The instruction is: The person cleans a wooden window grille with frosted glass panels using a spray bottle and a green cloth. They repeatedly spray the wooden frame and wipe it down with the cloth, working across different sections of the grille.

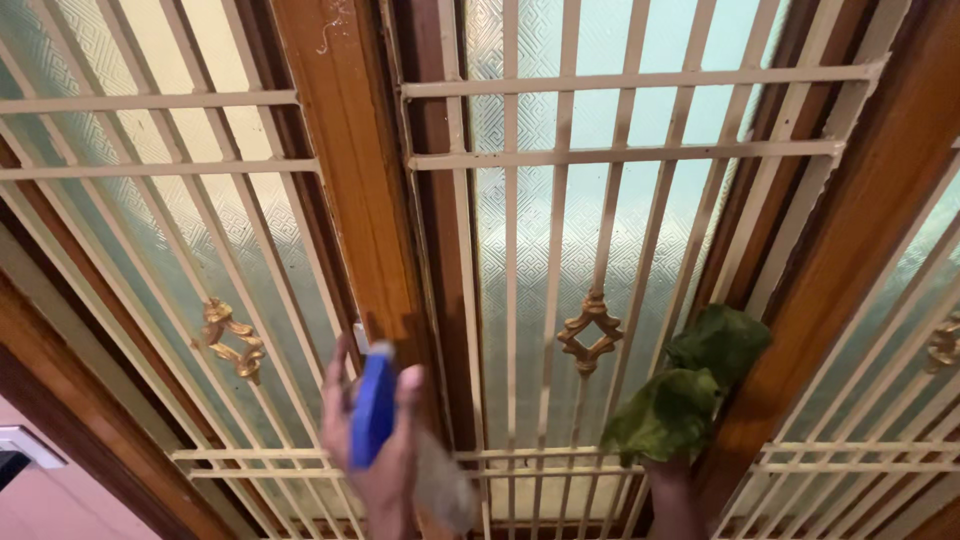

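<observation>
Blue spray bottle [373, 410] gripped by left hand [385, 450]; right hand [672, 470] clutches green cloth [690, 395].

One package showed, a spray bottle [385, 420] with a blue trigger head and a clear body, gripped in the left hand [375, 450] at about seven o'clock in the view, with no labels, signs or screens to be made out

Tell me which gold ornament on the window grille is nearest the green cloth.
The middle gold ornament, just left of the green cloth; the others sit farther off.
</observation>
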